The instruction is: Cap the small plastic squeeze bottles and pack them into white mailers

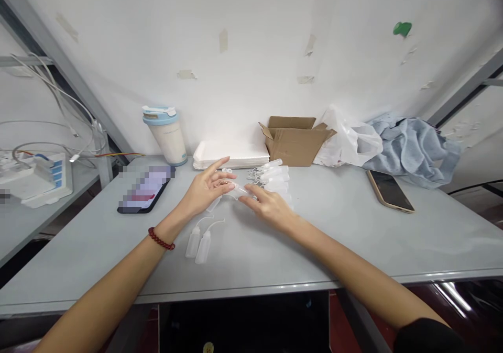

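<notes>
Between my hands is a small translucent squeeze bottle [241, 190], held low over the table. My right hand [271, 207] pinches its body end between thumb and fingers. At the other end, the thumb and fingers of my left hand [204, 189] close on the nozzle end, the index finger stretched out. Two more squeeze bottles with thin curved spouts [202, 247] lie side by side nearer the table's front. Another translucent bottle [214, 205] lies partly hidden under my left hand. Behind my right hand is a pile of similar bottles [275, 177].
White trays [231, 155] are stacked behind my hands, beside an open cardboard box [294, 146]. A blue-lidded cup [167, 135] and a phone [147, 189] stand to the left. On the right are a plastic bag [346, 141], a blue cloth [412, 149] and another phone [390, 191].
</notes>
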{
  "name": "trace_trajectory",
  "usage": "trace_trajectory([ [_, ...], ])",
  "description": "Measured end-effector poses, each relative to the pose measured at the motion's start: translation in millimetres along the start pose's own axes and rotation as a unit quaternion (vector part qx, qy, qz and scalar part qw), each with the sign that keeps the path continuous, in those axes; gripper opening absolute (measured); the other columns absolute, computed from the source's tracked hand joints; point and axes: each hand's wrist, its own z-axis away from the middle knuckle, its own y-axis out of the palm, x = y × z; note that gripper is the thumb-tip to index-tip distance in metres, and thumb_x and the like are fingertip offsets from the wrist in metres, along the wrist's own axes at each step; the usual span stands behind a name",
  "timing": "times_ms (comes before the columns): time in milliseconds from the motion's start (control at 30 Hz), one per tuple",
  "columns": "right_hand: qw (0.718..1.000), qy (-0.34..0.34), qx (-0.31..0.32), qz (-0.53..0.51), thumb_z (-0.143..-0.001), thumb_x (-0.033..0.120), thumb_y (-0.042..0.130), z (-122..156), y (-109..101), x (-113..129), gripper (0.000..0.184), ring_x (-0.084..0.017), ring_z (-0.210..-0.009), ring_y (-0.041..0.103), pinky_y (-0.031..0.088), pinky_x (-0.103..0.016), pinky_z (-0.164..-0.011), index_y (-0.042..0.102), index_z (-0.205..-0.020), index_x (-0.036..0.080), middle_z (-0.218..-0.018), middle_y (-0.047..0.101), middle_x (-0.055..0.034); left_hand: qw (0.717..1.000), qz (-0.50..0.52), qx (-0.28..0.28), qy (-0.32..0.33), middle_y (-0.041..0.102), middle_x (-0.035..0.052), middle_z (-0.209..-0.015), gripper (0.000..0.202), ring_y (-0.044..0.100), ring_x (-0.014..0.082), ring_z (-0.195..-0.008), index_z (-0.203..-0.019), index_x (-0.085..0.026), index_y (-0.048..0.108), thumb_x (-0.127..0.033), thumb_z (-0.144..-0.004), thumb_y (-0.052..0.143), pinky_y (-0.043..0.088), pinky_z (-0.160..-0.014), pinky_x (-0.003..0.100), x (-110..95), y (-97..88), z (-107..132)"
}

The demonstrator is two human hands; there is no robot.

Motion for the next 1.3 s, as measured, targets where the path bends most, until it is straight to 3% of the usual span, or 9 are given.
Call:
trace_trajectory([
  [233,1.000,0.008,0.007,-0.023,-0.086,0.002,0.040,1.9,3.8,0.5,0.029,-0.015,-0.075,0.059,0.043,-0.021,-0.050,0.063,-0.096,0.017,-0.103,0.060,-0.0132,0.998,-0.032,0.005,-0.054,0.064,0.0015,-0.072,0.044,0.064,0.0167,-0.068,-0.109,-0.013,0.058,-0.037,-0.072,0.066,0.054,-0.070,0.033,-2.5,1.7,-0.4],
  [400,0.961,0.130,-0.013,-0.244,-0.085,0.010,0.048,-3.2,4.0,5.1,0.022,-0.013,-0.072,0.062,0.048,-0.024,-0.060,0.066,-0.095,0.017,-0.093,0.065,-0.0102,0.999,-0.037,0.002,-0.020,0.063,0.0005,-0.076,0.042,0.062,0.0141,-0.067,-0.109,-0.014,0.056,-0.032,-0.073,0.066,0.052,-0.073,0.032,-5.2,2.3,0.6],
  [467,0.884,0.220,-0.019,-0.412,-0.085,0.016,0.050,-7.8,-1.8,6.7,0.018,-0.014,-0.070,0.064,0.049,-0.024,-0.060,0.068,-0.090,0.016,-0.081,0.068,-0.0069,0.999,-0.043,-0.004,-0.011,0.062,0.0000,-0.074,0.040,0.061,0.0135,-0.065,-0.108,-0.014,0.055,-0.032,-0.074,0.064,0.052,-0.071,0.031,-5.5,3.5,1.3],
  [633,0.580,0.400,0.031,-0.709,-0.075,0.032,0.064,-16.5,-16.9,3.0,0.020,-0.013,-0.057,0.065,0.046,-0.021,-0.047,0.065,-0.085,0.015,-0.075,0.068,-0.0044,0.999,-0.035,-0.012,0.013,0.062,-0.0001,-0.072,0.036,0.060,0.0131,-0.063,-0.105,-0.014,0.056,-0.033,-0.074,0.063,0.051,-0.068,0.030,-4.4,6.9,3.4],
  [733,0.509,0.420,0.039,-0.750,-0.072,0.033,0.067,-18.0,-19.9,-0.6,0.023,-0.009,-0.049,0.061,0.044,-0.020,-0.045,0.061,-0.085,0.015,-0.074,0.068,-0.0032,0.999,-0.037,-0.021,0.018,0.062,-0.0002,-0.072,0.035,0.060,0.0132,-0.063,-0.103,-0.015,0.057,-0.033,-0.074,0.064,0.051,-0.067,0.030,-3.7,7.6,3.8],
  [800,0.537,0.402,0.037,-0.740,-0.074,0.034,0.064,-17.8,-20.0,-0.8,0.024,-0.009,-0.046,0.059,0.044,-0.020,-0.045,0.056,-0.088,0.017,-0.072,0.066,-0.0010,0.999,-0.047,-0.016,0.012,0.063,0.0012,-0.075,0.033,0.060,0.0136,-0.064,-0.101,-0.015,0.058,-0.035,-0.075,0.063,0.051,-0.069,0.031,-3.4,6.5,3.6],
  [1100,0.860,0.259,-0.008,-0.440,-0.088,0.030,0.045,-7.7,-6.1,5.5,0.021,-0.013,-0.058,0.054,0.045,-0.027,-0.057,0.049,-0.104,0.017,-0.073,0.059,-0.0026,0.989,-0.061,0.110,-0.084,0.062,0.0021,-0.064,0.028,0.058,0.0129,-0.055,-0.068,-0.014,0.062,-0.041,-0.077,0.058,0.049,-0.057,0.026,-7.3,-2.2,4.2],
  [1200,0.882,0.246,-0.025,-0.401,-0.087,0.031,0.045,-9.6,-8.2,4.2,0.020,-0.015,-0.064,0.053,0.043,-0.028,-0.059,0.055,-0.096,0.016,-0.079,0.060,-0.0059,0.989,-0.043,0.113,-0.082,0.061,0.0018,-0.063,0.029,0.057,0.0120,-0.053,-0.067,-0.014,0.061,-0.041,-0.077,0.059,0.047,-0.055,0.025,-3.9,-0.4,5.1],
  [1300,0.810,0.318,0.015,-0.493,-0.087,0.036,0.045,-14.4,-16.1,2.7,0.023,-0.011,-0.053,0.044,0.038,-0.024,-0.050,0.056,-0.083,0.017,-0.062,0.050,0.0011,0.992,-0.060,0.103,-0.048,0.062,0.0027,-0.064,0.030,0.059,0.0140,-0.057,-0.071,-0.014,0.061,-0.043,-0.078,0.057,0.048,-0.059,0.027,-2.5,4.8,8.1],
])
